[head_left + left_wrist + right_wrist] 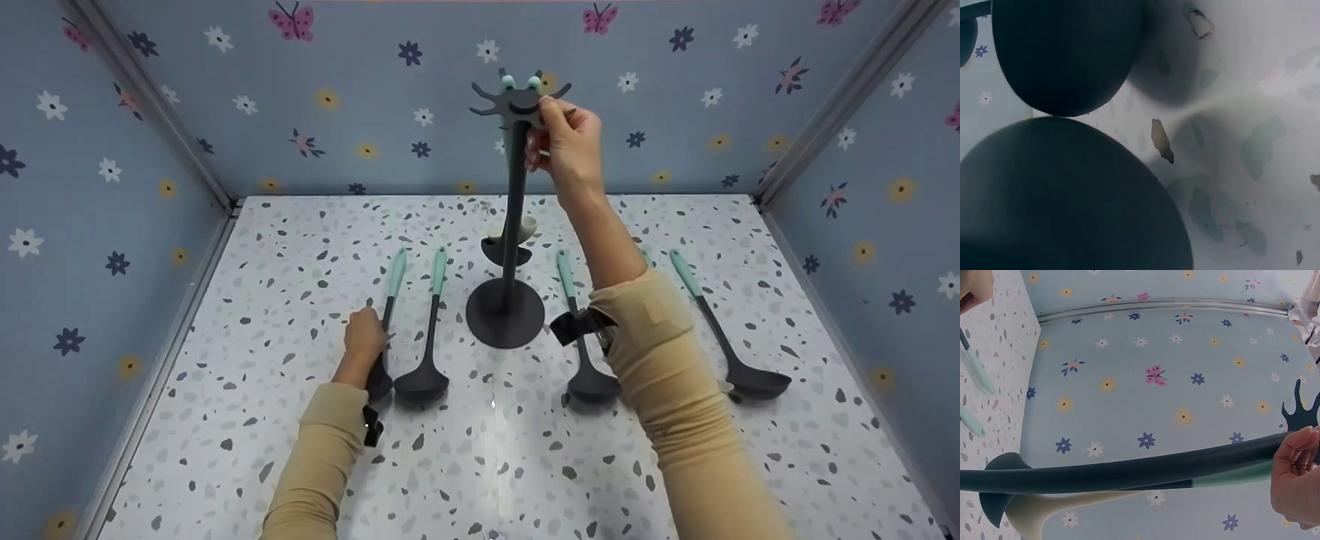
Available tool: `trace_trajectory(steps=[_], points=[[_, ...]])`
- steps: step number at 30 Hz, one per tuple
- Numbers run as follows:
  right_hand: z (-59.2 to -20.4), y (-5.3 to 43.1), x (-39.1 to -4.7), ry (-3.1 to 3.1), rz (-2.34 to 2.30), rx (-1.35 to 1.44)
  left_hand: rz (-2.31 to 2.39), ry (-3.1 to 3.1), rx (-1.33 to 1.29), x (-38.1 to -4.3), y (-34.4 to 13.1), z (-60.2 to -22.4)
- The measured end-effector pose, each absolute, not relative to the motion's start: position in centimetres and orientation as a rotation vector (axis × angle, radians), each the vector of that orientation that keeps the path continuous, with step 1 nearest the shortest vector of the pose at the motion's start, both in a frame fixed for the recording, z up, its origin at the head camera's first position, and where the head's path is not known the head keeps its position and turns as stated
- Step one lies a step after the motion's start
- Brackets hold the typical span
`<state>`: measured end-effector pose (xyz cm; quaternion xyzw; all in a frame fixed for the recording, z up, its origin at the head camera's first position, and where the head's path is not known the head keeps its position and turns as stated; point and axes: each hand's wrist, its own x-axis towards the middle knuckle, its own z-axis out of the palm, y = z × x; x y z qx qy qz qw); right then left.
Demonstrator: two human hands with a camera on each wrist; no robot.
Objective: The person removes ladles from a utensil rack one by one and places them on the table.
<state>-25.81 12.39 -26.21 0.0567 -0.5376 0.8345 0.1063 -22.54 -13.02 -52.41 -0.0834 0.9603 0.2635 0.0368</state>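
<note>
My right hand [576, 146] is at the top of a dark utensil stand [516, 195], pinching the edge of its hooked head [517, 105] between thumb and fingers. Behind the pole hang a black ladle [495, 251] and a cream utensil [528, 227]; a mint handle [1235, 475] shows under the pole in the right wrist view. Low over the table, my left hand [365, 336] grips the dark shaft of the leftmost mint-handled ladle [397, 271], its bowl partly hidden. Beside it lies a second ladle [421, 384]. Dark rounded bowls [1072, 191] fill the left wrist view.
Right of the stand lie a ladle [592, 386] and a farther one [757, 381]. Between them, another mint handle [646, 259] is mostly hidden by my right sleeve [675, 375]. Flowered panels [375, 97] wall the speckled table [495, 465] at back and sides.
</note>
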Motion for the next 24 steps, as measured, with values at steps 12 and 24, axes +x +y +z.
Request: trace_trajectory(steps=[12,24], points=[[-26.18,12.50,-25.93,-1.593,2.446,0.177,0.759,2.981,-0.275,-22.42,-12.60,-52.94],[-26.14,12.70,-25.91,-1.633,2.432,0.180,0.801,2.997,-0.318,-22.12,-12.30,-53.41]])
